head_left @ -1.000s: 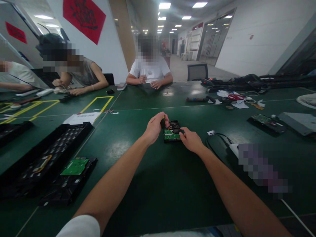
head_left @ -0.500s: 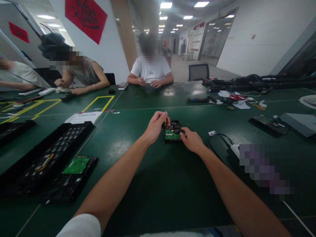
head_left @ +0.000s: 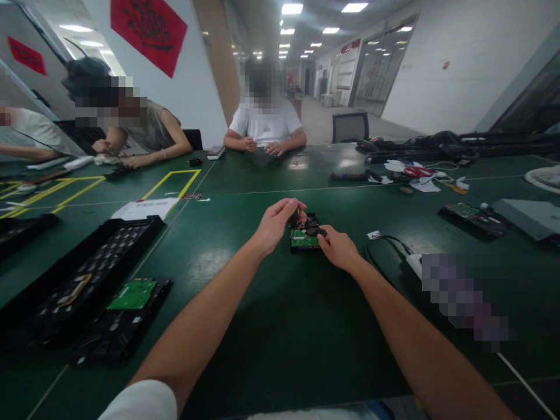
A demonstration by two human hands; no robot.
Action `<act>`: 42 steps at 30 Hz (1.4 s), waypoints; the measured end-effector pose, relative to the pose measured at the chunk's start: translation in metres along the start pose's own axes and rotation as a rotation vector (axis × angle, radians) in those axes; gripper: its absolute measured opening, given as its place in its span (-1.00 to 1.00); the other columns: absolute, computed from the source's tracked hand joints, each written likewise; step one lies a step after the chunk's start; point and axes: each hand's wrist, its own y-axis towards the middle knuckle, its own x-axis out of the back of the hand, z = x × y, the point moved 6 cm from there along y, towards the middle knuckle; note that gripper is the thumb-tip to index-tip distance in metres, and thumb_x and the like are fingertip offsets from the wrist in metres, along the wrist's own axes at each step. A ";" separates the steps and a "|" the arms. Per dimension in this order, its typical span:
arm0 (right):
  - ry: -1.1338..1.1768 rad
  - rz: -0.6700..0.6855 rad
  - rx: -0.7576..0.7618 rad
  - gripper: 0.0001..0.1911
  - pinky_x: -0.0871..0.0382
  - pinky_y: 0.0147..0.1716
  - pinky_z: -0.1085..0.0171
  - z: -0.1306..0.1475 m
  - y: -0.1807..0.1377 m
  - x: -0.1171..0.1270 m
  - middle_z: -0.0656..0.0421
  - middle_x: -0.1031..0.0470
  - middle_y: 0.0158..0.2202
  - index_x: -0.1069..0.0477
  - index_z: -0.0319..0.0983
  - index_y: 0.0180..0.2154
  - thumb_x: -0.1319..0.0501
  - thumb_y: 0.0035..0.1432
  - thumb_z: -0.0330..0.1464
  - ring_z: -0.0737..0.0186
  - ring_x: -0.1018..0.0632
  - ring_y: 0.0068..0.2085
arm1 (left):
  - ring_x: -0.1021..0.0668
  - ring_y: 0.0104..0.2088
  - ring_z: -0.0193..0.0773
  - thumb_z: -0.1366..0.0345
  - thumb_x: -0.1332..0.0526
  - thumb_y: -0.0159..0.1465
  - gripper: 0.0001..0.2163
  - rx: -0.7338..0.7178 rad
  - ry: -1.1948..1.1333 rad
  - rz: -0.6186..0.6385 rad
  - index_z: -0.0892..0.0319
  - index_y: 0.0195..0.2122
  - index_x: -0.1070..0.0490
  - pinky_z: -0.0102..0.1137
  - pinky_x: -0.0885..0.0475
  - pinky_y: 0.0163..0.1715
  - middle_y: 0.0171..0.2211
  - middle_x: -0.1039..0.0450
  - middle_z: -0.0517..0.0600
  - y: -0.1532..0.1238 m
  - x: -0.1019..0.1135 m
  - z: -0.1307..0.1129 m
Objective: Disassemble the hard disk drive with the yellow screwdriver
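A hard drive (head_left: 305,240) with a green circuit board lies in front of me on the table. Above its left back part, my left hand (head_left: 279,220) is closed around a small screwdriver (head_left: 294,218) with a black and yellow handle. Its tip is hidden by the fingers and cannot be made out. At the drive's right edge, my right hand (head_left: 338,247) grips the side with thumb and forefinger.
A long black tray (head_left: 100,256) stands to the left, with another hard drive (head_left: 126,318) in front of it. More drives (head_left: 472,220) and a grey box (head_left: 527,217) lie at right. A power strip (head_left: 415,262) with a cable sits nearer. Several co-workers (head_left: 265,125) sit opposite.
The view has shifted slightly. My left hand's fingers and the screwdriver have turned a little, and my right hand stays at the drive's edge.
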 end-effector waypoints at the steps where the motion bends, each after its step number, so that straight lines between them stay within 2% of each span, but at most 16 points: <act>1: -0.004 -0.006 0.001 -0.51 -0.31 -0.30 0.24 0.000 0.000 0.000 0.03 -0.64 -0.15 -0.28 -0.18 0.30 -0.02 0.48 -0.14 0.07 -0.61 -0.21 | -0.54 -0.29 -0.25 -0.01 -0.21 0.38 -0.67 0.010 -0.035 -0.005 0.19 -0.21 -0.53 -0.30 -0.43 -0.15 -0.35 -0.50 0.01 0.000 0.000 0.002; 6: -0.016 -0.008 0.017 -0.52 -0.27 -0.35 0.25 0.002 -0.001 0.001 0.02 -0.64 -0.15 -0.29 -0.20 0.30 0.00 0.48 -0.15 0.08 -0.60 -0.25 | -0.45 -0.46 -0.30 -0.06 -0.11 0.42 -0.60 0.014 -0.164 -0.068 0.17 -0.36 -0.43 -0.31 -0.43 -0.28 -0.50 -0.34 -0.05 0.003 0.000 0.006; 10: -0.022 0.004 0.009 -0.52 -0.29 -0.32 0.25 0.002 -0.001 0.001 0.03 -0.64 -0.16 -0.28 -0.19 0.30 -0.01 0.48 -0.15 0.08 -0.61 -0.24 | -0.39 -0.49 -0.32 -0.13 -0.13 0.38 -0.57 0.006 -0.089 -0.083 0.14 -0.39 -0.37 -0.32 -0.43 -0.29 -0.54 -0.29 -0.09 0.001 -0.002 0.006; 13: -0.024 0.008 0.000 -0.53 -0.29 -0.32 0.25 0.003 -0.001 0.002 0.03 -0.64 -0.16 -0.28 -0.19 0.30 -0.01 0.48 -0.16 0.07 -0.61 -0.23 | -0.41 -0.47 -0.35 -0.09 -0.24 0.34 -0.63 -0.015 -0.021 -0.070 0.14 -0.34 -0.33 -0.35 -0.42 -0.25 -0.52 -0.34 -0.11 -0.001 -0.003 0.004; 19: -0.027 0.009 -0.004 -0.52 -0.26 -0.33 0.25 0.003 -0.001 0.002 0.04 -0.64 -0.20 -0.29 -0.20 0.29 -0.02 0.47 -0.17 0.09 -0.60 -0.26 | -0.52 -0.41 -0.32 -0.08 -0.27 0.32 -0.64 0.035 -0.098 -0.087 0.13 -0.25 -0.29 -0.34 -0.44 -0.25 -0.39 -0.49 -0.06 0.000 0.000 0.009; 23: -0.031 -0.004 0.014 -0.52 -0.24 -0.35 0.25 0.002 -0.001 0.001 0.05 -0.63 -0.21 -0.29 -0.20 0.29 -0.02 0.47 -0.16 0.09 -0.59 -0.27 | -0.52 -0.38 -0.32 -0.05 -0.26 0.33 -0.65 0.025 -0.091 -0.053 0.17 -0.29 -0.37 -0.35 -0.43 -0.24 -0.37 -0.49 -0.03 0.000 0.000 0.007; 27: -0.034 -0.014 0.006 -0.52 -0.26 -0.33 0.25 0.001 -0.001 0.000 0.04 -0.64 -0.20 -0.29 -0.20 0.30 -0.02 0.48 -0.16 0.08 -0.60 -0.24 | -0.50 -0.34 -0.32 0.01 -0.26 0.35 -0.68 -0.016 0.030 -0.046 0.18 -0.34 -0.49 -0.38 -0.39 -0.21 -0.39 -0.46 -0.03 -0.001 0.001 0.000; 31: -0.014 -0.013 0.005 -0.54 -0.26 -0.33 0.25 0.001 -0.001 0.001 0.04 -0.64 -0.18 -0.30 -0.18 0.28 -0.02 0.48 -0.15 0.08 -0.61 -0.24 | -0.51 -0.32 -0.30 0.01 -0.25 0.35 -0.69 -0.004 0.054 0.002 0.19 -0.25 -0.56 -0.37 -0.39 -0.19 -0.39 -0.47 -0.02 -0.003 -0.001 -0.002; 39: -0.021 0.003 0.000 -0.53 -0.28 -0.33 0.25 0.002 -0.002 0.002 0.04 -0.64 -0.17 -0.29 -0.17 0.29 -0.01 0.48 -0.15 0.07 -0.61 -0.23 | -0.59 -0.32 -0.23 0.05 -0.28 0.32 -0.74 0.038 -0.126 -0.058 0.15 -0.24 -0.38 -0.28 -0.44 -0.11 -0.41 -0.55 -0.02 -0.001 -0.001 0.004; 42: -0.014 0.014 0.005 -0.52 -0.28 -0.34 0.25 0.003 -0.002 0.002 0.04 -0.64 -0.18 -0.28 -0.18 0.30 -0.01 0.48 -0.16 0.08 -0.61 -0.24 | -0.58 -0.32 -0.23 0.10 -0.24 0.34 -0.78 0.029 -0.141 -0.061 0.16 -0.28 -0.40 -0.29 -0.43 -0.14 -0.39 -0.55 0.00 0.000 0.000 0.004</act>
